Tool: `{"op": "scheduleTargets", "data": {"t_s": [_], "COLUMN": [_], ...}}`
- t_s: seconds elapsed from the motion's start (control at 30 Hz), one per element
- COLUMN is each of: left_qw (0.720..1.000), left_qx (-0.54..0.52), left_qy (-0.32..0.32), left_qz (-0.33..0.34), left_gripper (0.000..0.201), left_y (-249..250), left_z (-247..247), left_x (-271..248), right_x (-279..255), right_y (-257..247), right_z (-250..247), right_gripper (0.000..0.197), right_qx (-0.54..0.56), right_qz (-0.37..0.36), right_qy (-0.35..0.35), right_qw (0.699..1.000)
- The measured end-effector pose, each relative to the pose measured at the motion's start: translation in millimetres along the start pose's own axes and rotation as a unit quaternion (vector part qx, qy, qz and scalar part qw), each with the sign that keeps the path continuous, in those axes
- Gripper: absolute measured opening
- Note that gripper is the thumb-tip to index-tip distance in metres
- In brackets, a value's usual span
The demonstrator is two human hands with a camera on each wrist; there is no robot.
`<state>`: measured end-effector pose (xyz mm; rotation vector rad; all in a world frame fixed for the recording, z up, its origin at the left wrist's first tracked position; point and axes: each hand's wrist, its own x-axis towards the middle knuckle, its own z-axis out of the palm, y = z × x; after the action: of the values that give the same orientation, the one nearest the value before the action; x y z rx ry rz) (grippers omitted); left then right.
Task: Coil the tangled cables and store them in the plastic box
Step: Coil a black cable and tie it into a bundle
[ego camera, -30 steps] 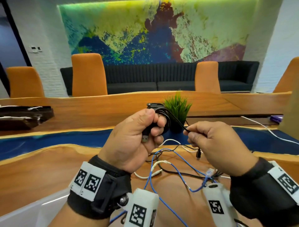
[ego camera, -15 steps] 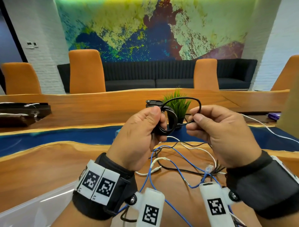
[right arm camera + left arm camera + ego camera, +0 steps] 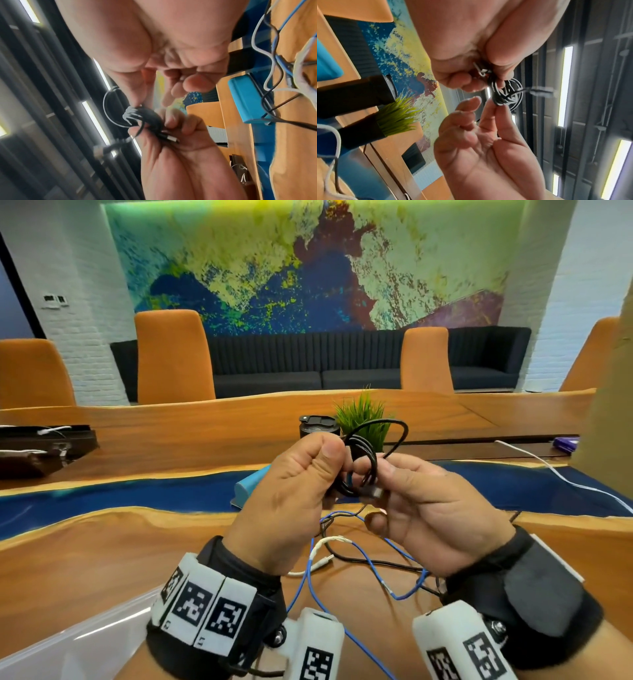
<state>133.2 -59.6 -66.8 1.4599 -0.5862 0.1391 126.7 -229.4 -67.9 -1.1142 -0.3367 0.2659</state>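
A black cable (image 3: pixel 364 455) is wound into a small coil in the air above the table. My left hand (image 3: pixel 330 470) grips the coil between thumb and fingers. My right hand (image 3: pixel 383 479) pinches the coil's right side, with the last loop (image 3: pixel 400 433) arching above and a USB plug (image 3: pixel 376 492) sticking out below. In the left wrist view the right hand's fingertips (image 3: pixel 495 108) meet on the coil (image 3: pixel 505 94). In the right wrist view the left hand (image 3: pixel 173 121) holds the coil (image 3: pixel 145 116). A tangle of blue cable (image 3: pixel 342 594), white cable (image 3: pixel 322 553) and black cables lies beneath. The clear plastic box (image 3: pixel 68 645) is at the bottom left.
On the table behind my hands lie a blue case (image 3: pixel 250 487), a black cylinder (image 3: pixel 317 426) and a potted grass plant (image 3: pixel 363 416). A white cable (image 3: pixel 548 470) runs along the right side. A dark tray (image 3: pixel 41 446) sits far left. Orange chairs stand beyond the table.
My right hand has brought the free end of the black cable in to the coil. The loop has shrunk and both hands now meet at the coil.
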Motion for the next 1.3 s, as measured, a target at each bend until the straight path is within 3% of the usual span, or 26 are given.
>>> {"op": "scheduleTargets", "data": {"t_s": [0.07,0.17,0.27,0.33,0.4,0.47,0.57,0.63,0.77,0.9,0.97,1.03,1.1,1.17,1.23,1.3], "left_qw": [0.998,0.988,0.982,0.983,0.987,0.992,0.995,0.988,0.970,0.972,0.973,0.972,0.973,0.978,0.984,0.987], "left_qx": [0.055,0.132,0.161,0.159,0.143,0.094,-0.042,-0.109,-0.202,-0.194,-0.191,-0.199,-0.196,-0.174,-0.148,-0.128], "left_qy": [0.001,-0.013,0.010,0.028,0.051,0.084,0.087,0.077,0.081,0.048,0.032,0.016,0.000,-0.010,-0.014,-0.016], "left_qz": [0.033,0.079,0.097,0.083,0.058,0.023,-0.037,-0.072,-0.112,-0.121,-0.123,-0.127,-0.124,-0.114,-0.103,-0.094], "left_gripper": [0.037,0.035,0.034,0.034,0.036,0.036,0.026,0.024,0.023,0.025,0.025,0.025,0.027,0.029,0.028,0.028], "left_y": [0,-2,-1,0,2,6,12,11,8,8,7,7,6,5,6,8], "left_z": [-1,0,-2,-5,-11,-19,-26,-22,-17,-17,-14,-10,-7,-7,-8,-9], "left_x": [0,0,1,1,1,2,3,3,4,4,3,2,1,0,0,-1], "right_x": [-2,-6,-8,-7,-7,-8,-8,-6,1,5,5,5,7,7,6,5], "right_y": [2,4,0,-3,-8,-15,-23,-23,-15,-6,-3,0,2,2,1,0], "right_z": [-3,0,5,4,0,-6,-18,-22,-30,-26,-23,-19,-12,-4,2,7], "right_gripper": [0.037,0.031,0.014,0.019,0.030,0.033,0.017,0.013,0.011,0.008,0.008,0.008,0.011,0.011,0.008,0.008], "right_qx": [0.014,-0.008,-0.046,-0.079,-0.188,-0.359,-0.609,-0.667,-0.693,-0.723,-0.713,-0.669,-0.531,-0.308,-0.145,-0.039], "right_qz": [0.040,0.073,0.057,0.026,-0.009,-0.064,-0.177,-0.212,-0.239,-0.234,-0.239,-0.243,-0.219,-0.171,-0.135,-0.116], "right_qy": [-0.061,-0.105,-0.060,-0.029,0.006,0.040,0.117,0.145,0.149,0.114,0.113,0.131,0.164,0.186,0.190,0.176], "right_qw": [0.997,0.992,0.995,0.996,0.982,0.930,0.764,0.699,0.663,0.640,0.649,0.690,0.802,0.917,0.962,0.977]}}
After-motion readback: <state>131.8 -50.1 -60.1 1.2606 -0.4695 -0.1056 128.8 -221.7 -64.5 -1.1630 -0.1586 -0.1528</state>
